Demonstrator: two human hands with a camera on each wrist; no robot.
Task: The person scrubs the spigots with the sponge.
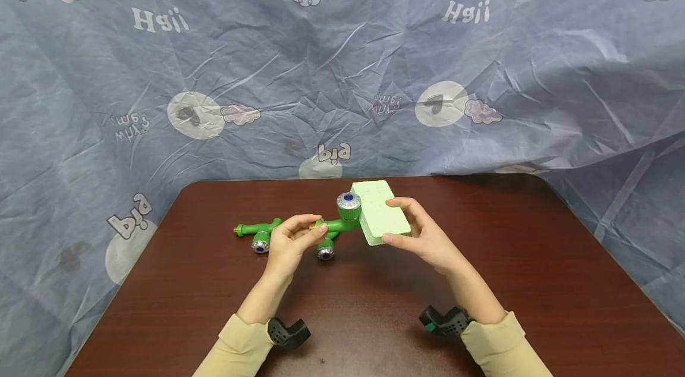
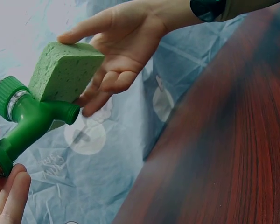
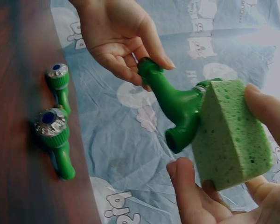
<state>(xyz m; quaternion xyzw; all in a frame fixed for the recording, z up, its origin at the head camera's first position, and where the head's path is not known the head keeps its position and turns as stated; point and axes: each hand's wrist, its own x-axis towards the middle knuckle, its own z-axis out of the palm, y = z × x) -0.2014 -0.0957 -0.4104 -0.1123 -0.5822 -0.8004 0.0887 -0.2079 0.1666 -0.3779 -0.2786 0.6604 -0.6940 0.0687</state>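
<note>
A green faucet (image 1: pixel 342 224) with a silver-and-blue knob is held up above the table. My left hand (image 1: pixel 291 244) pinches its threaded brass end between thumb and fingers. Against the faucet's knob side lies a light green sponge (image 1: pixel 381 210), a thick rectangular block. My right hand (image 1: pixel 423 234) grips the sponge by its edges, thumb on one side and fingers on the other. In the right wrist view, the sponge (image 3: pixel 233 135) touches the faucet body (image 3: pixel 175 105) and hides part of the knob.
Two more green faucets lie on the dark wood table (image 1: pixel 508 282): one at the left (image 1: pixel 260 237), another (image 1: pixel 325 249) below the held one, partly covered by it. A blue printed cloth (image 1: pixel 299 68) hangs behind the table's far edge.
</note>
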